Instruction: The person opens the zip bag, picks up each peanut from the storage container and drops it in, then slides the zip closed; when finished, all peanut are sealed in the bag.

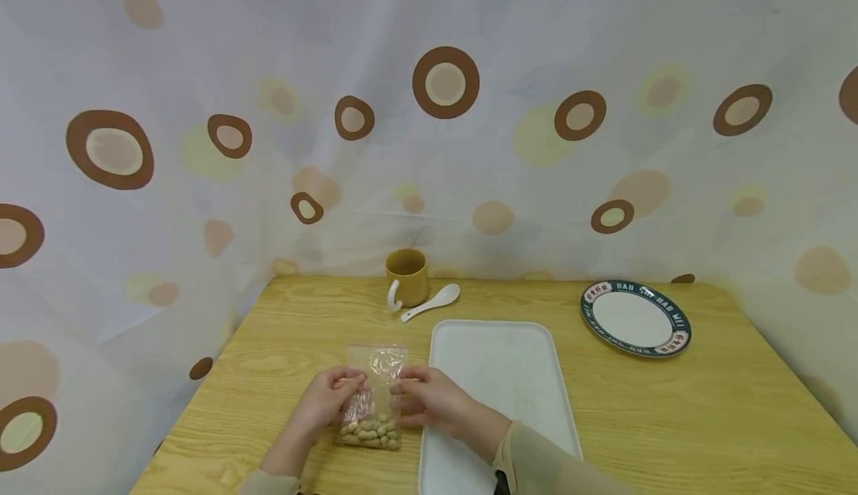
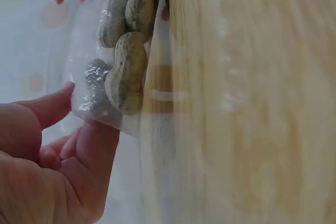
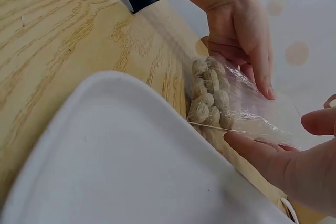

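Note:
A clear plastic zip bag of peanuts point(image 1: 367, 429) stands tilted up over the wooden table, the peanuts gathered at its bottom. My left hand point(image 1: 326, 400) pinches the bag's left side, its thumb on the front face and its fingers behind. At the opposite side, my right hand point(image 1: 436, 402) holds the bag's edge between thumb and fingers. In the right wrist view, the right hand's fingers point(image 3: 262, 156) run along the bag's edge below the thumb. Through the plastic in the left wrist view, several unshelled peanuts point(image 2: 126, 72) show close up.
A white rectangular tray point(image 1: 496, 346) lies right of the bag, under my right forearm. Behind are a yellow mug point(image 1: 417, 286) with a white handle and a white spoon point(image 1: 439, 299). A green-rimmed plate point(image 1: 633, 320) sits at the back right, before a patterned curtain point(image 1: 509, 145).

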`<state>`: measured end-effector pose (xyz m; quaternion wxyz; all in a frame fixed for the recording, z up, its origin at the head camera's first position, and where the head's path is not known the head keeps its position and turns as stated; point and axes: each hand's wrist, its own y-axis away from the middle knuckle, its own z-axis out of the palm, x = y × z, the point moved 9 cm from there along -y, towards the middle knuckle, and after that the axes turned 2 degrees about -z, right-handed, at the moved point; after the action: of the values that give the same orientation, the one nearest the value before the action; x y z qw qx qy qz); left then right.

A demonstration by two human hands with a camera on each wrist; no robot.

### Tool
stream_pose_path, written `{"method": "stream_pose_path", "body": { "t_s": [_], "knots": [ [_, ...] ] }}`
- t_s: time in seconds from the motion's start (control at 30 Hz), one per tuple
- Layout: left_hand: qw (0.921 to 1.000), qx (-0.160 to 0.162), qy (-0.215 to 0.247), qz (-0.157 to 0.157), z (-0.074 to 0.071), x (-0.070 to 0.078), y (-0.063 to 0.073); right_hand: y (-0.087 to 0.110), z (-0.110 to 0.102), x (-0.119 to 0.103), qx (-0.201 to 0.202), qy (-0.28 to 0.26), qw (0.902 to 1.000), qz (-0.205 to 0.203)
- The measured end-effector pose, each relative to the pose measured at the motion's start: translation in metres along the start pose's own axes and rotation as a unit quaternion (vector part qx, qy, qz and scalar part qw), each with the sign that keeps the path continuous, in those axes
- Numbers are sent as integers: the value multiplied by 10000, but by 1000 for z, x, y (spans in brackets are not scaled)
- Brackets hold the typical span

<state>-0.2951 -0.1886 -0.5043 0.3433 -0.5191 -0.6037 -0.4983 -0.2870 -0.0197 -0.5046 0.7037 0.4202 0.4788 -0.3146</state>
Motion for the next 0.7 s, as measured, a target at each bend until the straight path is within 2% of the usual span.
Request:
{"method": "stream_pose_path", "body": {
  "t_s": [0.1,0.27,0.33,0.5,0.57,0.63,0.7],
  "knots": [
    [9994,179,-270,-71,-1,-1,-2,-4,0,3,-21,-145,9998,99],
    [9943,371,-996,39,-3,4,-5,-7,0,2,-129,-334,9993,84],
    [9899,427,-1341,138,-5,8,-7,-7,-1,0,-108,-319,9994,9],
    [9820,426,-1796,409,-5,20,-9,-2,-9,-12,85,-139,9996,-233],
    [9774,393,-1995,586,-2,26,-11,0,-14,-20,115,196,9990,-386],
    [9660,383,-2420,828,2,35,-12,4,-23,-29,168,850,9944,-613],
    [9521,353,-2856,1036,8,42,-12,7,-35,-39,354,1762,9799,-864]
  ]
}}
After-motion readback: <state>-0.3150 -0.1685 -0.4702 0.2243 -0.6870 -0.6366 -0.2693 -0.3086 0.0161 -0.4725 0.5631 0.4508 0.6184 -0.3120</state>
